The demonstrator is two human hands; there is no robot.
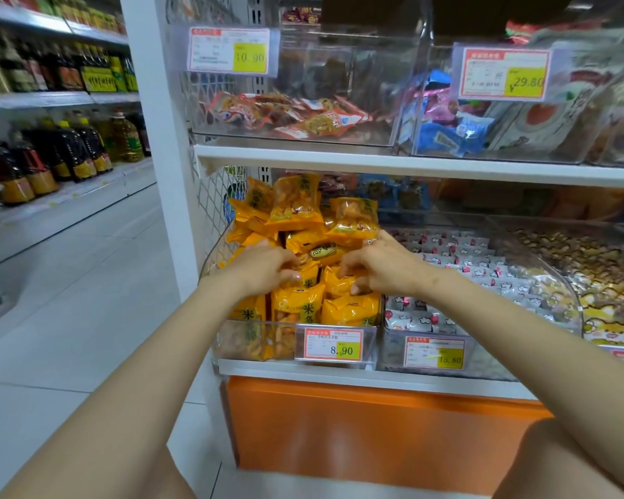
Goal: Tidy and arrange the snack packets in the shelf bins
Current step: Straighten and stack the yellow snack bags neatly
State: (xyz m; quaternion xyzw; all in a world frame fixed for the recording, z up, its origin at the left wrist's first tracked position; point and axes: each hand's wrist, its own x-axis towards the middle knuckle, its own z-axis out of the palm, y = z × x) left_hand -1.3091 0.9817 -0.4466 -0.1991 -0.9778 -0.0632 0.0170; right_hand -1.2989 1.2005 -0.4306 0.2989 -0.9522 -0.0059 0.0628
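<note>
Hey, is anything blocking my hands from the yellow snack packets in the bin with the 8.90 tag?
No. The left hand and right hand already grip the yellow packets inside the clear bin; nothing lies between.

two hands (263, 266) (380, 270), about fifteen yellow packets (296, 205)

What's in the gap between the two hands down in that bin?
Yellow snack packets fill the gap between the left hand and the right hand, heaped in the clear bin that both hands reach into. The head view shows it.
</note>
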